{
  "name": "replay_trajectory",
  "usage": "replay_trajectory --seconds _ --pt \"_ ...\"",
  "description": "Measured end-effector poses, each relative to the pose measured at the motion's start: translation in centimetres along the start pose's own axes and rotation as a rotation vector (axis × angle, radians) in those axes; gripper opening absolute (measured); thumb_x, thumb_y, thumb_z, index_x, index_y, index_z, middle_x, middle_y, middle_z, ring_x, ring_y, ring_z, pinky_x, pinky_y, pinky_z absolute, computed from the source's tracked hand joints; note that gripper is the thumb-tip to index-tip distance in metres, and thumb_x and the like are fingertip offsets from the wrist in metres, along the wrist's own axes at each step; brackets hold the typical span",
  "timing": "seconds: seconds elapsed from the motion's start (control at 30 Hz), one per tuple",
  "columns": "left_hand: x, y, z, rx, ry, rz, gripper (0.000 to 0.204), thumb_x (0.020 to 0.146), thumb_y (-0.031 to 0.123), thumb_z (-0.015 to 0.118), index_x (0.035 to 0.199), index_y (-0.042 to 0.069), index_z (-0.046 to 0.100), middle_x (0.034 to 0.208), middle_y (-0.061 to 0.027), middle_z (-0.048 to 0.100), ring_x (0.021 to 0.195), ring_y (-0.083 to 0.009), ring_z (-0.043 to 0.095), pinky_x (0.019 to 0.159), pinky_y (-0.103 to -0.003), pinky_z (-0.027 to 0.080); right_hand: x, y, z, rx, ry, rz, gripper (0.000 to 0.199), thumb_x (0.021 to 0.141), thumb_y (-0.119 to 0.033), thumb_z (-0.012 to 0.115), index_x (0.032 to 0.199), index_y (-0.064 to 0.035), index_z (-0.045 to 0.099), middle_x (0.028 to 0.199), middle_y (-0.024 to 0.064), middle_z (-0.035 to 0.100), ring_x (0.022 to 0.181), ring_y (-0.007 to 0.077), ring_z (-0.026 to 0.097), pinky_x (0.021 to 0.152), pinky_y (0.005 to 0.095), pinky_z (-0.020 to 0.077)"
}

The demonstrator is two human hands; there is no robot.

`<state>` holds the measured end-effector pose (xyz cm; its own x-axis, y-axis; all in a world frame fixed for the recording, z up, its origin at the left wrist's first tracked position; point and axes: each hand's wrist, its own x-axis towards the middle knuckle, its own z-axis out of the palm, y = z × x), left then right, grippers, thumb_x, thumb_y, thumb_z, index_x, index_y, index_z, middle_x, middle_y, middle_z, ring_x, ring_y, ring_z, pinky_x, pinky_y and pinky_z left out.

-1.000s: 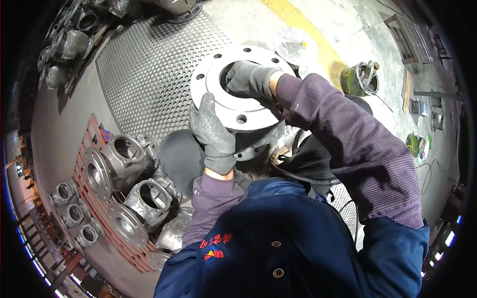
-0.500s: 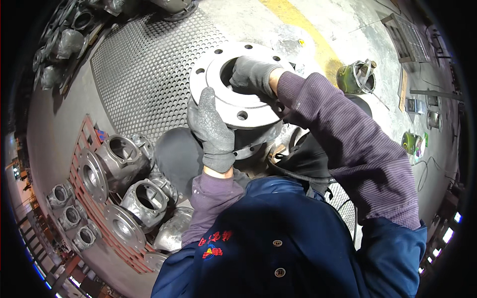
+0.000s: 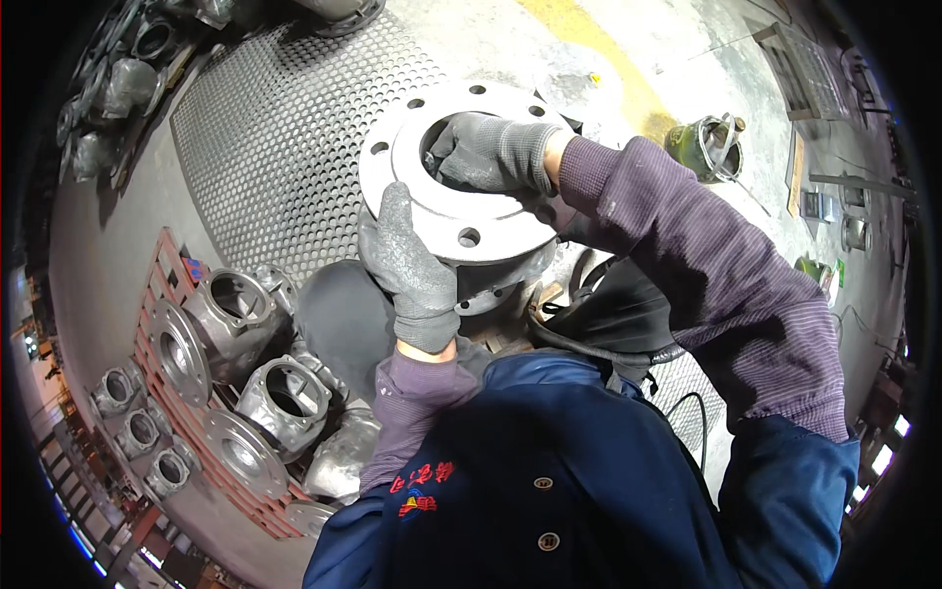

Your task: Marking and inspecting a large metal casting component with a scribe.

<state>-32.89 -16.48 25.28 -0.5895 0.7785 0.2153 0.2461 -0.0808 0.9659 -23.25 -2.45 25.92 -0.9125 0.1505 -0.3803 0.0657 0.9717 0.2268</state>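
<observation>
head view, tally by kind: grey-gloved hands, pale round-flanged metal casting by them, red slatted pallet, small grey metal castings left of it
Grey-gloved left hand and right hand: 2
Pale round-flanged metal casting: 1
Red slatted pallet: 1
Small grey metal castings: 3
Total: 7

Grey gloves [image 3: 407, 260]; striped purple sleeves [image 3: 726, 270]; navy garment [image 3: 599, 442], red embroidery [image 3: 422, 477].

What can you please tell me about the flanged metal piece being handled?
The flanged piece looks like pale grey metal: a round face with bolt holes around a raised ring and wide central opening, and a darker body below. It faces up, near the picture's middle. The left hand grips its near left edge; the right hand reaches into the opening.
</observation>
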Motion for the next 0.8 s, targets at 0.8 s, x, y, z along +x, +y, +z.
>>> replay_trajectory --seconds 0.8 --pt "0.7 1.7 0.9 -0.361 -0.015 -0.328 0.049 0.072 0.031 0.073 0.104 -0.004 0.061 0.091 -0.0187 0.064 0.082 -0.0359 0.06 0.074 -0.043 0.048 -0.6 -0.9 1.5 0.647 0.215 0.218 0.017 0.076 -0.019 0.067 0.088 -0.0075 0.07 0.084 0.0089 0.07 0.083 0.0192 0.068 0.075 0.0277 0.0528"
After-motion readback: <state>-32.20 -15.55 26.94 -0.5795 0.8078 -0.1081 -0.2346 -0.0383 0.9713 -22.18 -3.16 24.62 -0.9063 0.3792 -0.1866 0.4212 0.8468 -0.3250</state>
